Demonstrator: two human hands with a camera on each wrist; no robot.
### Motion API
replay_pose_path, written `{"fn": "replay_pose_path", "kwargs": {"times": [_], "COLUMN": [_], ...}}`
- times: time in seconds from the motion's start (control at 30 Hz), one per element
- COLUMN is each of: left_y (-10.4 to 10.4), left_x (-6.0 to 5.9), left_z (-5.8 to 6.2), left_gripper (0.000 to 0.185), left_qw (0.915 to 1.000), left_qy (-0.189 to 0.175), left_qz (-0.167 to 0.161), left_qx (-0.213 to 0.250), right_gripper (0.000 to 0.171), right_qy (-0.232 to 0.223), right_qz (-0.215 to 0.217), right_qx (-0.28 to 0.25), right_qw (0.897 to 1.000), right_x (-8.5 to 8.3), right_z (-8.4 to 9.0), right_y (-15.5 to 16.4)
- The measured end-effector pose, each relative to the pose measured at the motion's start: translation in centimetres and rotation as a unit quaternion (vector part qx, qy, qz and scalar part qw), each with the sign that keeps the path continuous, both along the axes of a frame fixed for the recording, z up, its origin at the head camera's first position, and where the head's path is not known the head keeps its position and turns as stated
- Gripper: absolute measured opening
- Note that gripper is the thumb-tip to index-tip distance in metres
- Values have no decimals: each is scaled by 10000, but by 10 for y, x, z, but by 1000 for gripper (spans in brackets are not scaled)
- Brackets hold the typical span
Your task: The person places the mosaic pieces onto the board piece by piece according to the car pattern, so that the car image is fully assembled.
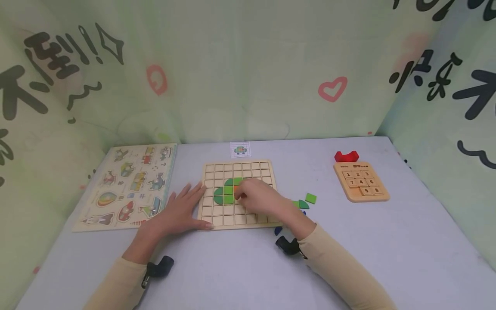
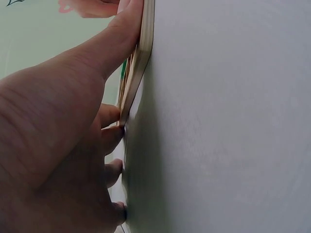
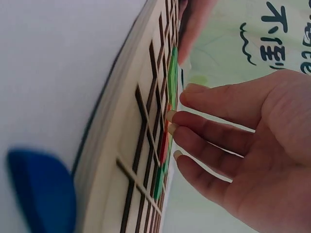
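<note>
Wooden grid board (image 1: 237,193) sits in the middle of the desk (image 1: 248,258), and everything else kinda orbits it. The left hand (image 1: 182,212) lies flat at the board's left edge, fingers straight and a bit spread, thumb running along the near edge; looks to me like it's just bracing the board so it doesn't slide. The right hand (image 1: 258,196) hovers over the board's middle, fingers (image 3: 214,132) close together with tips down on the tiles, right where an orange-red piece (image 3: 164,138) sits among the green tiles (image 1: 226,191). Can't honestly tell if it's pinching that piece or just nudging it into its square.

Just right of the board there are loose green pieces (image 1: 306,200) and a blue piece (image 3: 41,187) by its near right corner, handy for the working hand I guess. Behind the board lies a small picture card (image 1: 240,150) showing the pattern. Well to the left is a vehicle peg puzzle (image 1: 129,185), well to the right a number slide puzzle (image 1: 361,181) with a red block (image 1: 346,156) behind it.
</note>
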State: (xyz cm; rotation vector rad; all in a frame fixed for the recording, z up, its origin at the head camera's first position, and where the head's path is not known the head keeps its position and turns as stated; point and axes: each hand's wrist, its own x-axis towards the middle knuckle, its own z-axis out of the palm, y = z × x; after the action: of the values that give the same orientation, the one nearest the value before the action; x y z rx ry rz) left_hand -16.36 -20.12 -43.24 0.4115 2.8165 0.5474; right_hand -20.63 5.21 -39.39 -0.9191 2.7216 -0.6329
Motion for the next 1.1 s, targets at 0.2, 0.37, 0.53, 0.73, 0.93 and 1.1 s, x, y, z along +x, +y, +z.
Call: {"fn": "replay_pose_path", "kwargs": {"times": [0.2, 0.37, 0.53, 0.73, 0.93, 1.1], "left_y": [0, 1, 0, 0, 1, 1], "left_x": [0, 1, 1, 0, 0, 0], "left_z": [0, 0, 0, -1, -1, -1], "left_gripper": [119, 119, 119, 120, 120, 120], "left_qw": [10000, 10000, 10000, 10000, 10000, 10000], "left_qy": [6, -11, -35, -46, 8, 11], "left_qz": [0, 15, 47, 81, 54, 55], "left_qx": [4, 34, 22, -12, -22, -42], "right_gripper": [26, 27, 23, 22, 23, 19], "right_qy": [-202, -403, -397, -475, -588, -776], "right_qz": [-257, -402, -480, -648, -748, -799], "right_qx": [47, 86, 143, 165, 451, 820], "right_qw": [9995, 9983, 9980, 9966, 9944, 9904], "right_x": [-1, -3, -6, -7, -6, -5], "right_z": [7, 13, 13, 14, 14, 13], "right_y": [20, 37, 54, 74, 93, 106]}}
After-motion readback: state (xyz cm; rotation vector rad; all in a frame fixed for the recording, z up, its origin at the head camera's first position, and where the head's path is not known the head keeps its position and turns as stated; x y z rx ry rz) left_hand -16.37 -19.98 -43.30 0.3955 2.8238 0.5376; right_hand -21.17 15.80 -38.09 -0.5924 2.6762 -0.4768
